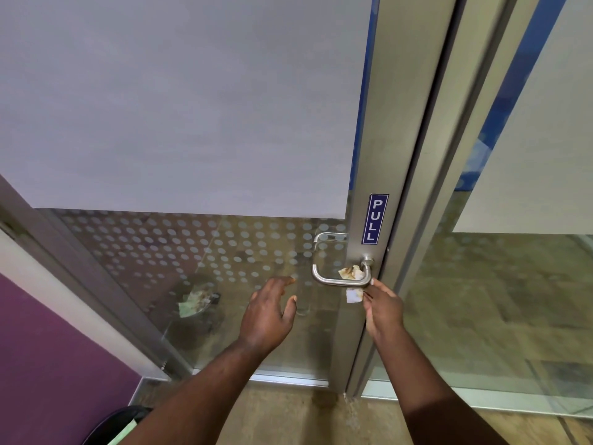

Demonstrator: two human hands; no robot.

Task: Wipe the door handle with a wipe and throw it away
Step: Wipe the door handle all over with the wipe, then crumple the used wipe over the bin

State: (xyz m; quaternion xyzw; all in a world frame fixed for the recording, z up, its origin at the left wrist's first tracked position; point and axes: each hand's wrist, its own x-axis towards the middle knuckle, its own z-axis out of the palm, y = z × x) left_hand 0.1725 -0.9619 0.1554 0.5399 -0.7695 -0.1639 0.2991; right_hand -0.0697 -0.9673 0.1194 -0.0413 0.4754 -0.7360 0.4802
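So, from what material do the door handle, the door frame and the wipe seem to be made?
The door handle looks like brushed stainless steel: silver-grey with soft highlights along its bend. The door frame appears to be satin aluminium or similar metal, judging by its flat, matte grey sheen. The wipe in the right hand seems to be thin paper or nonwoven tissue, white and crumpled; which one cannot be told.

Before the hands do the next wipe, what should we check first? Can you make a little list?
1. Small white wipe held in right hand: ok.
2. Wipe touching the curved silver metal door handle: ok, draped over it, stained part above the bar.
3. Left hand free: ok, open, touching nothing.
4. Handle fully clean: cannot tell.
5. Bin to throw it in: cannot tell; a dark round container sits at bottom left.
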